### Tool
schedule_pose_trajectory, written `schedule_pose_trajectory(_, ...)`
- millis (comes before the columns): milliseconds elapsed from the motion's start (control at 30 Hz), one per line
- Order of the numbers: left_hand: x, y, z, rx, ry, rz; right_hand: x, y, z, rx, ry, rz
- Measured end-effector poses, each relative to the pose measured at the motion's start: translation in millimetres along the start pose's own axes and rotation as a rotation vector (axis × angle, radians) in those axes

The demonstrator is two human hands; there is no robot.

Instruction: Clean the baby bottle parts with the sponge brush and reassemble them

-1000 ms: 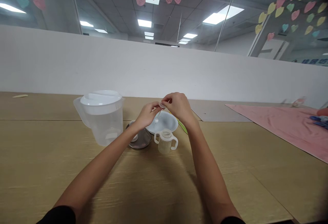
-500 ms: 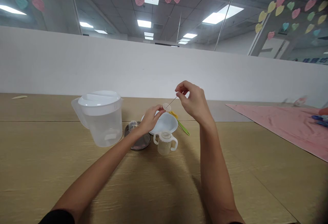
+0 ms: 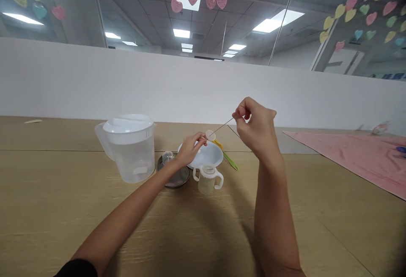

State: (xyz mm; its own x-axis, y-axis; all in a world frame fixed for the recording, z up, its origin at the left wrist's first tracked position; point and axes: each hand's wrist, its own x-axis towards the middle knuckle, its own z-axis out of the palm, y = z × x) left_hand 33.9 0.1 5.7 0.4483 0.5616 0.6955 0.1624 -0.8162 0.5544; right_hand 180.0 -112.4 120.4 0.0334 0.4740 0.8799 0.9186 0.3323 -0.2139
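Observation:
My left hand (image 3: 188, 150) pinches a small translucent round piece (image 3: 210, 135), like a bottle's cap or ring, above a white bowl (image 3: 216, 155). Between the thumb and fingers of my right hand (image 3: 257, 127) is a thin wire-like rod (image 3: 223, 124), slanting down to the round piece. Whether its tip passes through the piece is too small to tell. In front of the bowl stands a clear two-handled baby bottle (image 3: 207, 182), its top uncovered. A round dark metal tray (image 3: 178, 180), partly hidden by my left forearm, bears a small clear dome-shaped cap (image 3: 167, 157).
A large translucent pitcher (image 3: 135, 158) with a white lid stands left of the tray. Right of the bowl lies a brush (image 3: 231, 161) with a green handle and yellow head. A pink cloth (image 3: 352, 152) covers the table's right side. A white wall (image 3: 177, 86) rises behind.
My right hand has drawn right and slightly away from my left, so more of the rod shows between them. The left hand still holds the round piece. The whole view has shifted slightly.

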Motion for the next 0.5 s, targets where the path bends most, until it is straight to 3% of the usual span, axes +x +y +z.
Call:
schedule_pose_trajectory(167, 5, -3, -0.4, 0.135, -0.019, 0.010, 2, 8, -10, 0.022, 0.064, 0.073)
schedule_pose_trajectory(500, 9, 1, -9.8, 0.239, -0.013, 0.019, -4, -8, -17, -0.004, 0.080, 0.080)
